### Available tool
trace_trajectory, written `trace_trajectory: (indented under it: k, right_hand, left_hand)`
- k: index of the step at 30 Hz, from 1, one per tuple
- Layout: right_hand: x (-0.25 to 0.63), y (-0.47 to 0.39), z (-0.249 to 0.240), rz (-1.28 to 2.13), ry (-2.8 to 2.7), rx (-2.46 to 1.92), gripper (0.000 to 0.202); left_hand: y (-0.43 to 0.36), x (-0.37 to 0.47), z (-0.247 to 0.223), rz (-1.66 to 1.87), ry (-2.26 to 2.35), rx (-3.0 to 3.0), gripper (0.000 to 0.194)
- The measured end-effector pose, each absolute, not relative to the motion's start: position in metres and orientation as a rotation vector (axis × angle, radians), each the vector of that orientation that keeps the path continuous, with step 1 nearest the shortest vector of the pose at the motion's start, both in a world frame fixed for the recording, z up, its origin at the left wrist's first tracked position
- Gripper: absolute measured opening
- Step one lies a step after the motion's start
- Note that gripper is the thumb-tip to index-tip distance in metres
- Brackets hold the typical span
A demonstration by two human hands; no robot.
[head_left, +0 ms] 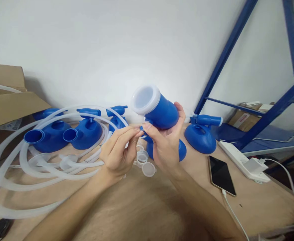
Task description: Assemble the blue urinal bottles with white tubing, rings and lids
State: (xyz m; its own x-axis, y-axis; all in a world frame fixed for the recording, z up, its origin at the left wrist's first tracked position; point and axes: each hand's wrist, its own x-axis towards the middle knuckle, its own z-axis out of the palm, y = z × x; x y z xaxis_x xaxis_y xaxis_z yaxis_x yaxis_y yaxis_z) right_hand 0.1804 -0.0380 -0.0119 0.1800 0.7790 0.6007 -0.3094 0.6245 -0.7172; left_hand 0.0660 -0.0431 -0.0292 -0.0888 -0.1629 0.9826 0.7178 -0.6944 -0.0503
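Note:
My right hand (168,144) is wrapped round a blue plastic urinal bottle (165,112), holding it tilted above the table. Its wide mouth, fitted with a translucent white cap (147,97), faces up and to the left. My left hand (119,150) pinches at a small blue part beside my right thumb, just below the cap. What exactly lies between those fingertips is too small to make out. Under my hands are several small clear caps (149,169) and another blue bottle (182,150), partly hidden by my right hand.
Several blue bottles (88,134) stand along the wall, one (200,137) to the right. Looped translucent tubing (23,187) covers the table's left side beside a cardboard box (13,103). A charging phone (221,174) and white power strip (242,162) lie right, near a blue metal rack (227,50).

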Motion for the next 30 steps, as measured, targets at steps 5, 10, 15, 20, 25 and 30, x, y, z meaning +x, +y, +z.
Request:
trace_trajectory:
  k: [5, 10, 15, 20, 25, 30]
  right_hand:
    - [0.180, -0.037, -0.013, 0.739, -1.207, -0.522, 0.104]
    - [0.179, -0.035, -0.016, 0.693, -1.208, -0.532, 0.102]
    - [0.180, -0.036, -0.014, 0.709, -1.173, -0.549, 0.104]
    - [0.180, -0.037, -0.013, 0.721, -1.161, -0.545, 0.101]
    - [0.178, -0.038, -0.014, 0.728, -1.162, -0.562, 0.098]
    - [0.174, -0.040, -0.014, 0.766, -1.096, -0.549, 0.098]
  left_hand:
    - [-0.040, 0.066, -0.028, -1.836, -0.587, -1.555, 0.016]
    - [-0.040, 0.067, -0.029, -1.834, -0.598, -1.577, 0.015]
    - [-0.041, 0.071, -0.030, -1.911, -0.606, -1.635, 0.016]
    - [-0.041, 0.075, -0.033, -2.052, -0.593, -1.695, 0.021]
    - [-0.038, 0.073, -0.037, -2.048, -0.570, -1.668, 0.020]
    - [-0.036, 0.073, -0.040, -2.027, -0.570, -1.619, 0.019]
